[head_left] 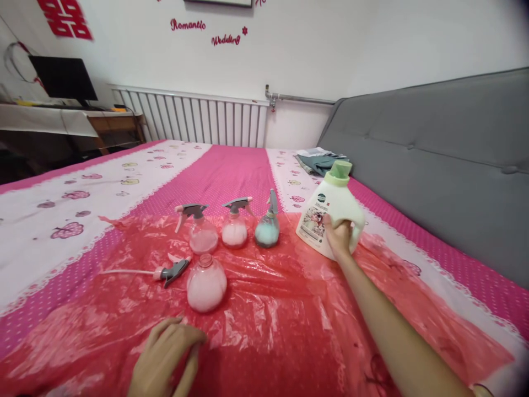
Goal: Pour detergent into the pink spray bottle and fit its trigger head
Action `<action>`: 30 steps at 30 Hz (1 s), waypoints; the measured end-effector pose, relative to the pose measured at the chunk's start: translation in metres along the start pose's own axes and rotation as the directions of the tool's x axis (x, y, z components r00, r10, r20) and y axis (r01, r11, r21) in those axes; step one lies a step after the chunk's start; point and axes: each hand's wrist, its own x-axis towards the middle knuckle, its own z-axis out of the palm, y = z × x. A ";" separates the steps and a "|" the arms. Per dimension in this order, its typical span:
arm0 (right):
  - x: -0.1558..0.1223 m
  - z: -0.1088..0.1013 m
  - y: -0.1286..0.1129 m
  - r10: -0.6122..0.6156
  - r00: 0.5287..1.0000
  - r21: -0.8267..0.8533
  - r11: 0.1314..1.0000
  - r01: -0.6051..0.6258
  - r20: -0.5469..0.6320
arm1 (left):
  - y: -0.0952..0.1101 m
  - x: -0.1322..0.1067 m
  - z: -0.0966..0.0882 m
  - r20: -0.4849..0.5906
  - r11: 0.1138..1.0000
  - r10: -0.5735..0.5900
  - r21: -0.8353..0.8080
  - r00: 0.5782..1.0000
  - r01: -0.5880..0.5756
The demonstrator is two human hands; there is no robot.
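Note:
My right hand (339, 236) is wrapped around the handle of a large pale detergent jug (330, 212) with a green cap. The jug leans slightly; whether its base touches the red plastic sheet (281, 331) I cannot tell. My left hand (167, 353) hovers low over the sheet, fingers loosely bent and holding nothing. Just beyond it stands an uncapped round pink bottle (206, 286). Its left neighbour is a loose spray head (173, 272) with a long tube, lying flat. Behind are two pink spray bottles (203, 236) (235, 231) and a teal spray bottle (267, 230), all with heads on.
The plastic sheet covers part of a pink patterned bedspread (235, 171). Folded cloths (320, 161) lie behind the jug. A grey padded headboard (438, 149) rises on the right. At the back are a white radiator (194, 118) and a desk with a monitor (64, 78).

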 end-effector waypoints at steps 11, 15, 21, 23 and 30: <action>-0.005 0.001 0.002 -0.080 0.997 -0.099 0.992 0.078 -0.013 | -0.032 -0.004 -0.012 -0.007 0.994 -0.040 0.101 0.999 0.040; -0.016 0.000 0.007 -0.135 0.991 -0.094 0.987 0.134 -0.007 | -0.036 0.006 -0.019 0.010 0.992 -0.010 0.127 1.000 0.009; -0.045 -0.008 0.012 -0.184 0.982 -0.083 0.979 0.187 0.049 | -0.062 0.036 -0.022 0.053 0.975 -0.058 0.217 0.997 0.045; -0.053 -0.014 0.013 -0.183 0.981 -0.072 0.980 0.188 0.069 | -0.075 0.049 -0.019 0.090 0.947 -0.109 0.313 0.990 0.075; -0.073 -0.035 0.009 -0.157 0.981 -0.047 0.985 0.163 0.115 | -0.096 0.077 -0.012 0.266 0.811 -0.251 0.582 0.930 0.052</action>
